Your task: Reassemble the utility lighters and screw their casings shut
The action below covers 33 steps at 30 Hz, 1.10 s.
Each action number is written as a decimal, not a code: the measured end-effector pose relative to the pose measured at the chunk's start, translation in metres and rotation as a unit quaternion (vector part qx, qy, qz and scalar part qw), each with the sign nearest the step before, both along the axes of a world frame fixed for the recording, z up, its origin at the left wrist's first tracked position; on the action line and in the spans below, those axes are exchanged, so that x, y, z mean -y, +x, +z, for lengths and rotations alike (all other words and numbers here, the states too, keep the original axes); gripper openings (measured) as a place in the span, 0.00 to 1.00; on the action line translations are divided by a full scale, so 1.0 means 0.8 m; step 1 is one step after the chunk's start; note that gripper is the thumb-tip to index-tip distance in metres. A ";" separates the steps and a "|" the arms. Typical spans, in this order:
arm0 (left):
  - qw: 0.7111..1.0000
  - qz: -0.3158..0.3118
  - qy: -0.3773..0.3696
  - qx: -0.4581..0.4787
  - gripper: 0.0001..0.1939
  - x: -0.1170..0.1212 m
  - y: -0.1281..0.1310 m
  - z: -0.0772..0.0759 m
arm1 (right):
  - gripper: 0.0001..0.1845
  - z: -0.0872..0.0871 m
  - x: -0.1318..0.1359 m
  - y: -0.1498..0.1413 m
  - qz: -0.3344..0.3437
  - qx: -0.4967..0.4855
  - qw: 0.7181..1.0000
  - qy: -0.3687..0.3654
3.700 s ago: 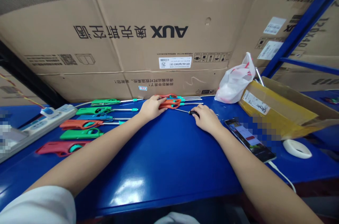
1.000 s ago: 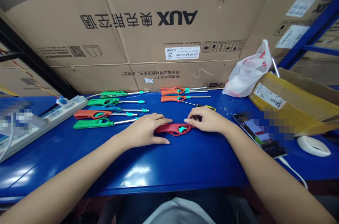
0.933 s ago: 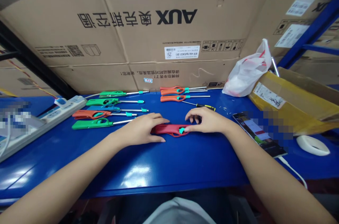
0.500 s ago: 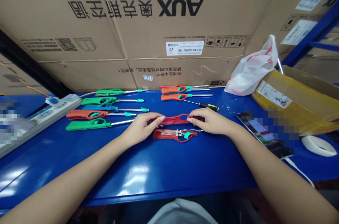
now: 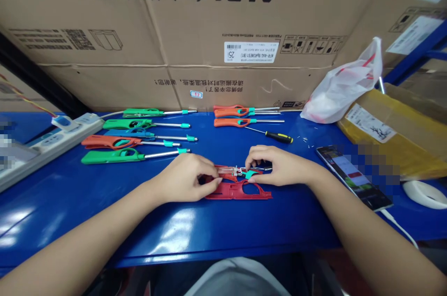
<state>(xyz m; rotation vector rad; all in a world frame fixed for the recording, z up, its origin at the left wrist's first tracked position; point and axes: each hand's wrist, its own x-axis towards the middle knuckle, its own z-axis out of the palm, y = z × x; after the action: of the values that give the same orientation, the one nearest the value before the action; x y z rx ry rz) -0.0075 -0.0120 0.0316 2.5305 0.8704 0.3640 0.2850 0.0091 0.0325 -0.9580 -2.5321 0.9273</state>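
Has left hand (image 5: 190, 175) curled narrowly over the left end of an open red plastic lighter half (image 5: 230, 177) with white wires and teal trigger (image 5: 249, 174), lying between both hands on the glossy blue tabletop (image 5: 209, 226). Has right hand (image 5: 279, 165) half-curled about the trigger end, with thumb and fingers apart. Cannot tell whether gripping firmly with either. Looks light, stiff and probably slippery, with thin, fragile wiring; best taken by the outer shell edges. Has a matching red plastic cover half (image 5: 232, 191) just in front, crowding access from the near side. Behind, includes a black-and-yellow screwdriver (image 5: 279, 137); leftward, a green plastic lighter (image 5: 108, 156) with its tip just beside the left knuckles
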 end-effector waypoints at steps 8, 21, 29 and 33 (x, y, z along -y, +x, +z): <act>0.995 0.074 0.052 0.049 0.11 -0.009 0.011 -0.016 | 0.06 -0.002 -0.003 -0.004 -0.039 -0.024 0.999 0.029; 0.989 0.098 0.003 0.107 0.12 -0.007 0.021 -0.031 | 0.08 -0.008 0.000 -0.011 -0.026 -0.050 0.996 0.069; 0.988 0.108 0.004 0.109 0.12 -0.007 0.023 -0.032 | 0.02 -0.008 -0.002 -0.012 -0.033 -0.053 0.994 0.087; 0.985 0.123 0.009 0.119 0.13 -0.008 0.024 -0.032 | 0.05 -0.007 -0.001 -0.010 -0.041 -0.065 0.995 0.064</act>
<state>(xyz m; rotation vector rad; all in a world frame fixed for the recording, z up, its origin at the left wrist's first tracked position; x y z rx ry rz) 0.0115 -0.0053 0.0061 2.3367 1.0888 0.7386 0.2766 0.0098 0.0272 -0.9236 -2.3938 0.7668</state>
